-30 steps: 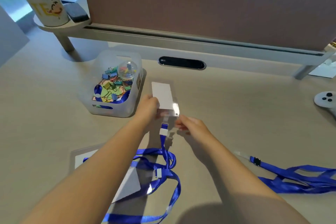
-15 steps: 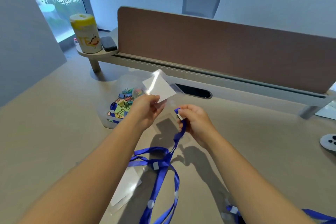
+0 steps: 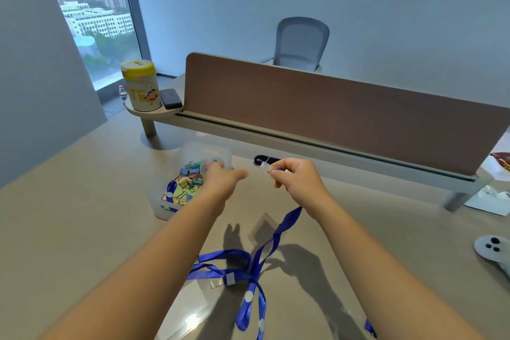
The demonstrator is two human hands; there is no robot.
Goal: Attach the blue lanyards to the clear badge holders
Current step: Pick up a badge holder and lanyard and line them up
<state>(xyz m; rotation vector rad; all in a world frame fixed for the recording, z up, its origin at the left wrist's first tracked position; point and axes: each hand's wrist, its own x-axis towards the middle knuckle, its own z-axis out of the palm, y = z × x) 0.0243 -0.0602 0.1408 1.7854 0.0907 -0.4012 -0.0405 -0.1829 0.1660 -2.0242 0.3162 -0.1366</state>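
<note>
up close, from a head-worn camera, two bare forearms reach forward over a beige bench (image 3: 82, 201). the right hand (image 3: 299, 179) is raised above the bench and pinches the upper end of a blue lanyard (image 3: 259, 259) between thumb and fingertips, with a small clear clip (image 3: 263, 166) sticking out to the left of the pinch. from that hand the lanyard hangs down, twists once, and spreads into loops lying on the bench between the two forearms; a grey slider and white round dots show on the ribbon. the left hand (image 3: 220, 182) is motion-blurred, its fingers stretched forward and relaxed, grasping nothing that can be seen. a clear badge holder (image 3: 193, 309) lies flat on the bench beside the left forearm, partly under the lanyard loops, its plastic catching a glare. whether a second holder floats near the hands cannot be told; only a faint clear shape shows above the bench. just beyond the left hand sits a translucent bin (image 3: 171, 201) of coloured binder clips with a blue ribbon in it. farther back stand a brown divider panel (image 3: 345, 119), a yellow-lidded canister (image 3: 141, 85) on a small shelf, and a grey office chair (image 3: 302, 44). a white game controller (image 3: 494, 252) rests at the right edge.
</note>
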